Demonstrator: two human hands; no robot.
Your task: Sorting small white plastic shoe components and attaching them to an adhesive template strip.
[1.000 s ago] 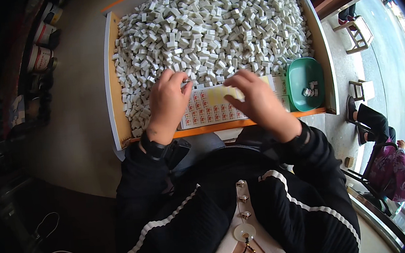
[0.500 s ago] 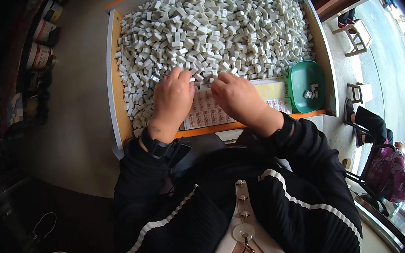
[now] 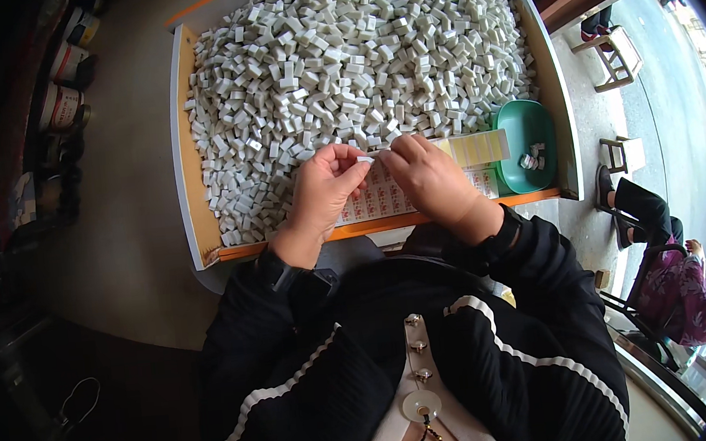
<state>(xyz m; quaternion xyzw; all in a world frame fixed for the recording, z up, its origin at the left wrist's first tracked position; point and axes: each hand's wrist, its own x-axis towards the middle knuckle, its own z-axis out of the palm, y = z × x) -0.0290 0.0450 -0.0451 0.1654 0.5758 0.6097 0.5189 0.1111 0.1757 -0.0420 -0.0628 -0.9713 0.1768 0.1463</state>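
Observation:
My left hand [image 3: 321, 190] pinches a small white block [image 3: 365, 160] between thumb and forefinger. Close beside it, my right hand [image 3: 426, 174] is closed, its fingertips bent down and partly hidden at a sticker strip [image 3: 473, 149] with pale yellow bare patches. That strip juts out past the right hand, its end over the rim of a green tray [image 3: 524, 126]. Below both hands lies a sheet of red-printed stickers [image 3: 376, 202]. Behind them a great heap of white blocks [image 3: 356, 61] fills a wooden-sided box.
Several printed blocks [image 3: 533, 157] lie in the green tray, at the box's right front corner. The box has an orange front edge [image 3: 255, 248]. On the right are stools [image 3: 614, 55] and a seated person [image 3: 679, 301]; tins [image 3: 66, 104] stand on the far left.
My left hand has come down and turned, so the block shows between its fingertips. The sticker strip has shifted right and tilted, and its end now overlaps the tray's rim.

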